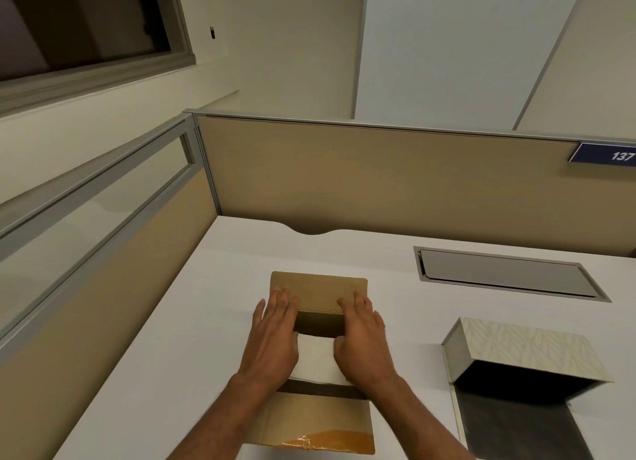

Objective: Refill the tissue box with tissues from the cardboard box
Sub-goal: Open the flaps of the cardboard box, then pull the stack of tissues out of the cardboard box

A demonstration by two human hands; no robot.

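A brown cardboard box (pixel 318 289) lies open on the white desk, its far flap folded back and its near flap (pixel 320 421) toward me. White tissues (pixel 315 356) show inside it. My left hand (pixel 273 335) rests on the box's left side and my right hand (pixel 361 335) on its right side, fingers reaching over the far inner edge on either side of the tissue stack. Whether the fingers grip the stack is hidden. The tissue box (pixel 523 351), patterned in pale leaf print, lies open to the right with a dark, empty inside.
The white desk (pixel 192 339) is fenced by tan partition panels at the back and left. A grey metal cable hatch (pixel 506 273) is set into the desk at the back right. A blue sign reading 137 (pixel 605 155) hangs on the partition.
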